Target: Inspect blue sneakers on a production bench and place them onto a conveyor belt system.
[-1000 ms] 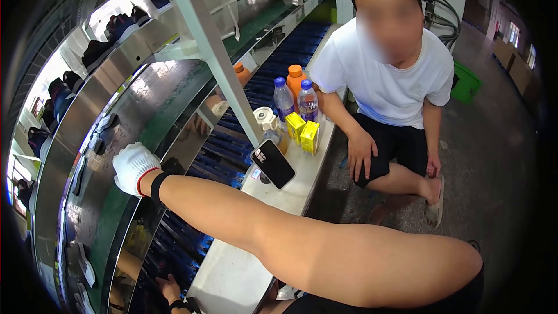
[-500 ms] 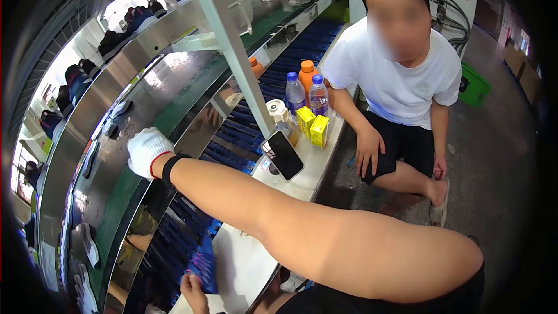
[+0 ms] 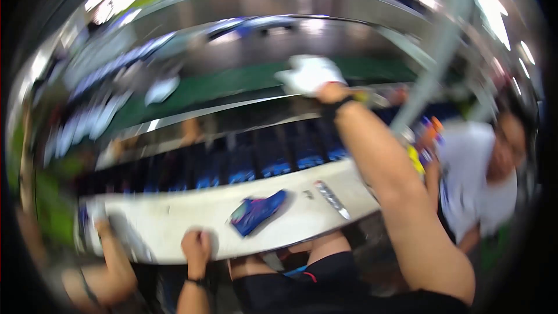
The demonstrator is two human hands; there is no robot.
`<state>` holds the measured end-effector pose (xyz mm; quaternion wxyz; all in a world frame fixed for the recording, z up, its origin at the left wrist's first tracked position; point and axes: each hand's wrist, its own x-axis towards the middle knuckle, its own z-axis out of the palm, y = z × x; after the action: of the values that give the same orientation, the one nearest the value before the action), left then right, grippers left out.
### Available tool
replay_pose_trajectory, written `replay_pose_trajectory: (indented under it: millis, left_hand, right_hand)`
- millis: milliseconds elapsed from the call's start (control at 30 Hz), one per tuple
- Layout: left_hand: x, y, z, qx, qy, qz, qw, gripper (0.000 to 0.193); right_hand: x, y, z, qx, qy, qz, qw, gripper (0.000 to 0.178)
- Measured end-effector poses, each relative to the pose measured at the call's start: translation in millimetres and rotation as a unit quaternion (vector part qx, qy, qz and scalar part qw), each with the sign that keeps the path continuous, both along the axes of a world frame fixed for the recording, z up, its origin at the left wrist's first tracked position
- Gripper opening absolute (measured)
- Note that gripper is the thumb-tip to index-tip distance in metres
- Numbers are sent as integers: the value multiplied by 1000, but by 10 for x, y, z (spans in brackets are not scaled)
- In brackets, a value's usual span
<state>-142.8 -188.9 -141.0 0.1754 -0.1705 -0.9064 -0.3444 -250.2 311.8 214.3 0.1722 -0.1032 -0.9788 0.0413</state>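
Note:
My right hand (image 3: 311,75), in a white knit glove, reaches out over the green conveyor belt (image 3: 378,71). Motion smears its fingers, and no held thing can be made out. My bare left hand (image 3: 196,245) is closed in a fist at the near edge of the white bench (image 3: 174,215), with nothing visible in it. To the right of that fist, apart from it, a dark blue shoe with pink accents (image 3: 257,212) lies on the bench. Farther right is a slim silvery tool with a pointed end (image 3: 332,200), its kind blurred.
Blue-black rollers (image 3: 232,160) run behind the bench. Pale shoe soles (image 3: 161,89) lie on the belt. A grey post (image 3: 433,52) rises at right, near bottles (image 3: 430,131) and a seated person in white (image 3: 479,168). Another person's arm (image 3: 116,261) rests at the bench's left end.
The view has swung left and straightened toward the bench, with strong blur. My right hand stays stretched over the belt. My left hand, earlier beside the blue shoe, is now a fist apart from it.

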Motion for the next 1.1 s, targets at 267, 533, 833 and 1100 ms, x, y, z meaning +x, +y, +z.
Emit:
replay_pose_trajectory:
  millis: [267,533,833,1100]
  left_hand:
    - [-82,227,515,-36,-52,9,998,18]
    - [-54,316,36,-28,-38,38,998,25]
    - [-99,395,106,-7,-8,13,1000,16]
    - [-298,277,140,66,-89,11,994,16]
  right_hand:
    - [-674,-1755,-77,-13,101,282,954,76]
    - [-869,-2387,-254,-59,89,278,955,50]
    - [-219,-1503,-550,-116,209,289,927,43]
    - [2330,-562,-1873,29,356,470,807,24]
